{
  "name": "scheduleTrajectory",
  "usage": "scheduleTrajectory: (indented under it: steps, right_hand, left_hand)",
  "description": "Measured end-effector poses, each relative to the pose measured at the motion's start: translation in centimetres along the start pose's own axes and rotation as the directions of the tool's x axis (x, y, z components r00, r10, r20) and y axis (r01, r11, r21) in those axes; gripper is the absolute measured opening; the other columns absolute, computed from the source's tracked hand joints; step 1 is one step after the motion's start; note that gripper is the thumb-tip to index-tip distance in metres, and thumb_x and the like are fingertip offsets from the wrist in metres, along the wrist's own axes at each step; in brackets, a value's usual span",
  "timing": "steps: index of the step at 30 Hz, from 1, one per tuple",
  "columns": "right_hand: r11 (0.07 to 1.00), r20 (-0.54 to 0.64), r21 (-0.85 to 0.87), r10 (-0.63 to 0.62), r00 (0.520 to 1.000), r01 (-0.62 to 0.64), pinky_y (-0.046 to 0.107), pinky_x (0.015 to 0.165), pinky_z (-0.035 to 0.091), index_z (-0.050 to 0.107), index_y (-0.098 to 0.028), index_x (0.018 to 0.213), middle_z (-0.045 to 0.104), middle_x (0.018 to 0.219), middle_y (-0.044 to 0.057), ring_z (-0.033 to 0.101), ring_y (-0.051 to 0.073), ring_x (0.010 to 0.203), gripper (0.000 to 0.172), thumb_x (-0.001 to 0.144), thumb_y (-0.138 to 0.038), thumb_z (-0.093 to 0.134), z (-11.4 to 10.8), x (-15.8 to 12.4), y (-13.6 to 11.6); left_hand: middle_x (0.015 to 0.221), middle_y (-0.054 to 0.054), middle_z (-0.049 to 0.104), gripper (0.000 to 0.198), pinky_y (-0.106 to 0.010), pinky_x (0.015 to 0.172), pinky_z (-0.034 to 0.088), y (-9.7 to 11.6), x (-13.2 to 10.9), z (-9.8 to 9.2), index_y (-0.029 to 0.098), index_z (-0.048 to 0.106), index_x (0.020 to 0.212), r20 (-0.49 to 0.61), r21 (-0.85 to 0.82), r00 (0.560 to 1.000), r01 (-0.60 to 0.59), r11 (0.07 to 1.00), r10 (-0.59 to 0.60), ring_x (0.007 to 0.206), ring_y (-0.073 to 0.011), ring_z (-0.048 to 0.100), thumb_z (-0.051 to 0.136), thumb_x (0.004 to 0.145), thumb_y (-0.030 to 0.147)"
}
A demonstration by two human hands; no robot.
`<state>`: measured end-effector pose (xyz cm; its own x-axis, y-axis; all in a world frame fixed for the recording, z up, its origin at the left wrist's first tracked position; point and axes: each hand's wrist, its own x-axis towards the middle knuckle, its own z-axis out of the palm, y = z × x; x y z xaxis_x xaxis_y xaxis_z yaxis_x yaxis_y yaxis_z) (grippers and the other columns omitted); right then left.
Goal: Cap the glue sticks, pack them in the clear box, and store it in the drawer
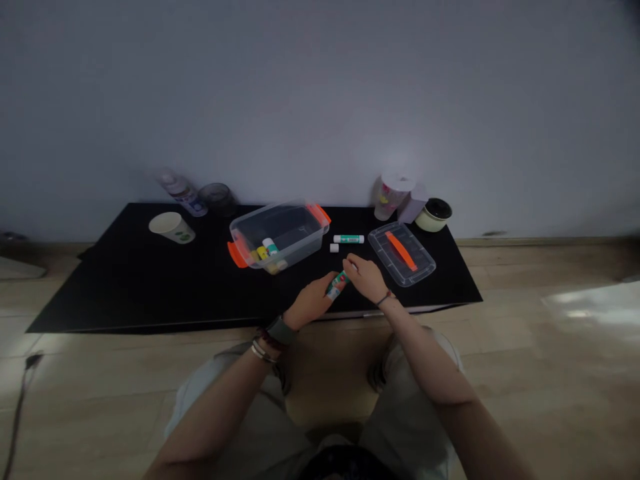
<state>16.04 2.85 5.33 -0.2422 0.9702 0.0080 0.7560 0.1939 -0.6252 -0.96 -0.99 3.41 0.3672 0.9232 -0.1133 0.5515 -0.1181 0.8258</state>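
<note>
A green and white glue stick (336,287) is held near the table's front edge. My left hand (311,301) is closed around its lower part. My right hand (367,277) has its fingers closed at the upper end of the same stick. Just beyond my hands, a second glue stick (349,239) lies on its side, with a small white cap (334,248) in front of it. To the left is a clear box (305,251) with orange handles, holding several small yellow, white and teal items. A clear lid (423,262) with an orange handle lies at the right.
On the black table (125,293), a paper cup (173,227), a bottle (184,195) and a dark glass (217,199) are at the left. A patterned cup (390,198), a pale box (413,205) and a round pot (433,216) stand at the back right.
</note>
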Motion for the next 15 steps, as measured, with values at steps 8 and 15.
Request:
scheduleTrajectory:
  steps: [8,15]
  right_hand:
    - [0.939,-0.175,0.334,-0.019,0.984,0.078,0.025,0.058,0.030,0.049,-0.025,0.090,0.047,0.063,-0.003,0.050,0.015,0.057,0.034,0.101,-0.050,0.029,-0.3,-0.1,0.4]
    - [0.970,-0.185,0.235,-0.021,0.983,0.065,0.025,0.056,0.030,0.052,-0.023,0.095,0.050,0.063,-0.002,0.051,0.016,0.055,0.037,0.102,-0.048,0.025,-0.7,0.1,0.2]
  left_hand:
    - [0.107,-0.011,0.068,0.041,-0.036,0.089,0.050,0.2,0.9,-2.7,0.016,0.060,0.113,-0.298,-0.103,0.951,-0.116,0.988,0.081,0.097,-0.0227,0.063,0.045,0.093,0.048]
    - [0.106,-0.009,0.069,0.043,-0.034,0.086,0.052,-1.0,5.4,-11.2,0.015,0.062,0.109,-0.575,-0.152,0.818,-0.095,0.984,-0.010,0.098,-0.0214,0.063,0.063,0.082,0.048]
